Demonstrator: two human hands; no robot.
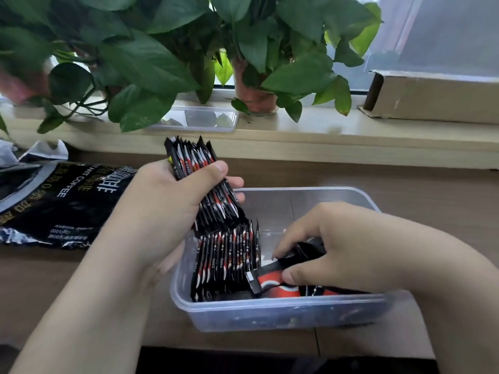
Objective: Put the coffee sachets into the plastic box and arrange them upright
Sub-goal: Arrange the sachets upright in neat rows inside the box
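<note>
Mid-fill, by the look of it: one row of sachets (226,261) already stands upright at the left end of the plastic box (283,314). Left hand (172,201) grips a thick bundle of sachets (204,184) just above that row. Right hand (332,249), fingers curled inside the box, pinches loose sachets (280,286) lying flat. Next likely needs those tipped upright against the row.

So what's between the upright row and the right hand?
Head view: a loose sachet, held by the right hand, its end pointing at the upright row.
</note>
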